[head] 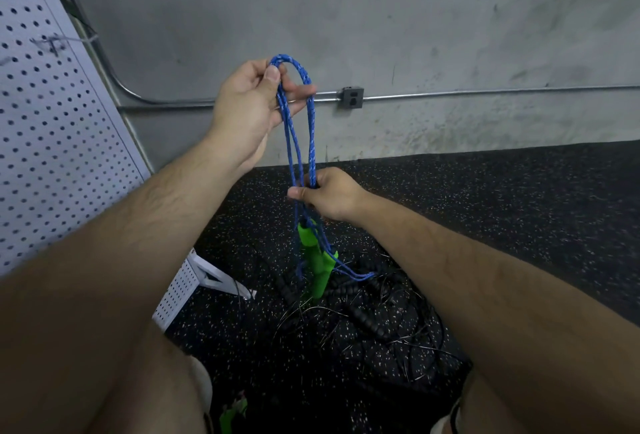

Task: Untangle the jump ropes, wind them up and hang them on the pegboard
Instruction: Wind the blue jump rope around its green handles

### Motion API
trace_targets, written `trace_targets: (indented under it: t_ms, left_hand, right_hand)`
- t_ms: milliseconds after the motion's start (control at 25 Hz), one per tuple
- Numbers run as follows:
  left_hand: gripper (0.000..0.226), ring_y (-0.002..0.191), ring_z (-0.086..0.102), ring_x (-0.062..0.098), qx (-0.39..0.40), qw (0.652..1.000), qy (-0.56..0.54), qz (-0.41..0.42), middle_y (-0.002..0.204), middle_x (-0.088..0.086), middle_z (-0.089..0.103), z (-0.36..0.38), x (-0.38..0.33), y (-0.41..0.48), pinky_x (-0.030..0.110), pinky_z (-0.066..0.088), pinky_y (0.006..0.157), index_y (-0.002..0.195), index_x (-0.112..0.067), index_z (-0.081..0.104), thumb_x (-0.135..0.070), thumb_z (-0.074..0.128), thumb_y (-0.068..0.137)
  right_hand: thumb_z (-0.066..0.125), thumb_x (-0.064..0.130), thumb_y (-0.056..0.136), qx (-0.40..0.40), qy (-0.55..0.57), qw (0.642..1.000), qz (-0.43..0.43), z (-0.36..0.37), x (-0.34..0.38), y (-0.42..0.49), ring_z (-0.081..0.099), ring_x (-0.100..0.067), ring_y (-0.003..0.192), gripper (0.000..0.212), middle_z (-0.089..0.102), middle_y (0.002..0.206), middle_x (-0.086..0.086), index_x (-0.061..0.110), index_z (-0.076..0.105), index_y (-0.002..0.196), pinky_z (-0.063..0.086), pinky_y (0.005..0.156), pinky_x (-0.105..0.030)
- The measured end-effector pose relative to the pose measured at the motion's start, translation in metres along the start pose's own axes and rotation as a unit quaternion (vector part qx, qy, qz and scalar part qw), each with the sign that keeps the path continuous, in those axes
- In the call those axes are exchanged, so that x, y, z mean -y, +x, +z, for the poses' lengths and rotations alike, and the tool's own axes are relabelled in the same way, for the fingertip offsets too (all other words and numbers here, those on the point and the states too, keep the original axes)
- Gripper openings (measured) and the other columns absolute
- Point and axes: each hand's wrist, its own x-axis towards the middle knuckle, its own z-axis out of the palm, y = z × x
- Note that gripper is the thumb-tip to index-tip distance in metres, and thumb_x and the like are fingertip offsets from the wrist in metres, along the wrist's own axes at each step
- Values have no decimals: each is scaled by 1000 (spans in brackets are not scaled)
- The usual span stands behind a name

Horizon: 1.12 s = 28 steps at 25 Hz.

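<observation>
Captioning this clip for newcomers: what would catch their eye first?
The bright blue braided jump rope, looped at centre: the left hand pinches the loops' top, the right hand grips the strands lower down. Below, its lime-green plastic handles dangle over a tangle of black ropes on the dark speckled floor; a white pegboard stands at left.

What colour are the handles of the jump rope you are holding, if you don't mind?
Bright green; the handles hang below the right hand in the head view.
</observation>
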Motion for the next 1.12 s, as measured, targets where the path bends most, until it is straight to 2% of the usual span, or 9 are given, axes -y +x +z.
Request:
trace_targets:
  t_ms: [160, 280, 360, 480, 600, 760, 960, 1040, 1120]
  left_hand:
    - [24, 105, 68, 10, 69, 974, 205, -68, 105, -6, 72, -18, 17, -1, 36, 53, 93, 111, -22, 64, -30, 42, 109]
    - [19, 103, 61, 1, 224, 916, 294, -155, 115, -9, 67, -24, 47, -17, 27, 43, 102, 118, -26, 63, -16, 52, 105]
    - [20, 103, 62, 0, 283, 890, 326, -148, 115, -11, 69, -18, 66, -23, 23, 44, 99, 113, -29, 65, -14, 58, 102]
    - [18, 80, 63, -10, 227, 907, 338, -105, 95, -18, 72, 2, 76, -21, 15, 46, 75, 96, -33, 67, -20, 57, 103]
    - [30, 77, 64, 7, 184, 917, 336, -114, 84, -10, 74, 8, 84, -11, 29, 49, 72, 82, -24, 69, -16, 51, 105]
    - [27, 74, 54, 19, 150, 899, 395, -117, 85, 9, 69, -1, 89, -2, 33, 41, 69, 92, -10, 69, -30, 53, 102]
    - [27, 79, 66, 20, 101, 922, 359, -105, 83, -3, 70, 2, 82, 1, 35, 52, 77, 86, -21, 68, -19, 50, 106]
    - [29, 85, 72, 24, 75, 934, 335, -103, 82, 0, 73, -1, 77, 4, 42, 57, 86, 84, -21, 64, -16, 47, 107]
    - [29, 75, 72, 16, 92, 911, 396, -66, 75, -3, 71, -6, 70, 4, 36, 56, 78, 85, -23, 61, -18, 43, 108]
  right_hand:
    - [70, 32, 95, -82, 47, 996, -6, -21, 8, 10, 52, -9, 49, 23, 62, 64, 2, 10, 74, 91, 46, 58, -28]
    - [70, 27, 94, -124, 123, 984, -22, -38, 18, 13, 51, -9, 44, 20, 60, 57, 5, 10, 74, 85, 42, 54, -28]
    - [69, 23, 95, -138, 154, 978, -35, -44, 26, 10, 49, -5, 43, 18, 57, 53, 8, 13, 72, 80, 41, 51, -25]
    - [70, 24, 95, -156, 154, 975, -44, -51, 27, 6, 48, -13, 44, 28, 56, 53, 0, 3, 69, 75, 42, 53, -32]
    - [66, 19, 97, -141, 160, 976, -32, -60, 19, 3, 53, -22, 50, 28, 58, 58, -8, 1, 64, 76, 51, 61, -41]
    - [55, 4, 101, -106, 168, 980, -25, -64, 9, -5, 62, -22, 64, 11, 67, 82, -13, 3, 65, 97, 59, 79, -48]
    - [45, 10, 107, -117, 136, 984, -8, -63, 10, -8, 58, -17, 62, 24, 63, 79, -6, 4, 66, 98, 60, 65, -35]
    - [43, 17, 107, -127, 62, 990, 8, -66, 11, -7, 56, -16, 63, 27, 60, 78, 0, 6, 67, 104, 53, 58, -29]
    - [42, 17, 106, -131, -55, 990, 5, -69, 10, -7, 55, -14, 70, 27, 56, 79, 7, 9, 68, 111, 44, 63, -25]
